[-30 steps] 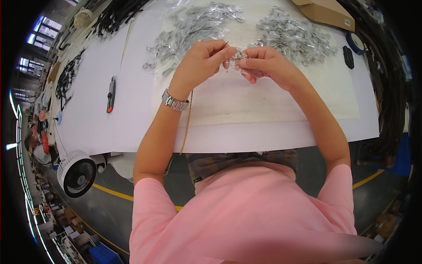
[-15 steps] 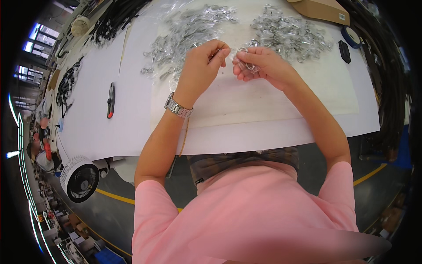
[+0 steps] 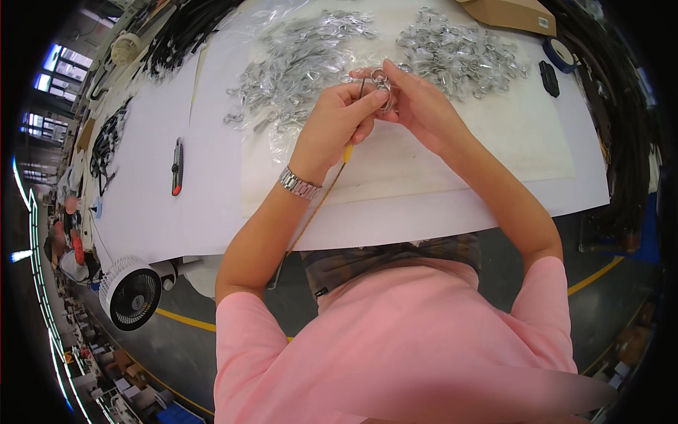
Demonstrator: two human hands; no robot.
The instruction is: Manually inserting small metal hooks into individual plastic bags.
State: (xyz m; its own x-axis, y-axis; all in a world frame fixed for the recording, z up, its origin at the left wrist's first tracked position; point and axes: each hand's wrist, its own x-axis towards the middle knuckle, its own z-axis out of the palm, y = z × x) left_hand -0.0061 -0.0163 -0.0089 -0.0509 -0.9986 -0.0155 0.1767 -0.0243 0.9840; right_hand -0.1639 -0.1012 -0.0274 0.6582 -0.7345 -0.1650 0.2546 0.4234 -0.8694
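While both hands meet above the white table, items run left to right as follows. Small white fan: clamped below the table's near left edge, grille facing outward. Black cords: loose tangle at the far left of the table. Utility knife: black with a red tip, lying flat on the white surface, well apart from the hands. Left pile of metal clips: silvery, spread on clear plastic, just beyond the left hand. Left hand: metal watch at the wrist, thumb and forefinger pinched on a small metal ring. Thin cord: yellow-tipped, trailing from under the left hand toward the table's near edge. Metal ring: held up between the two hands, above the pale paper sheet, near the gap between the two piles. Right hand: fingers curled close together, tips pressed to the same ring from the other side. Right pile of metal clips: just beyond the right hand. Cardboard box: far edge. Small black object: beside the right pile. Tape roll: blue, near the far right corner.
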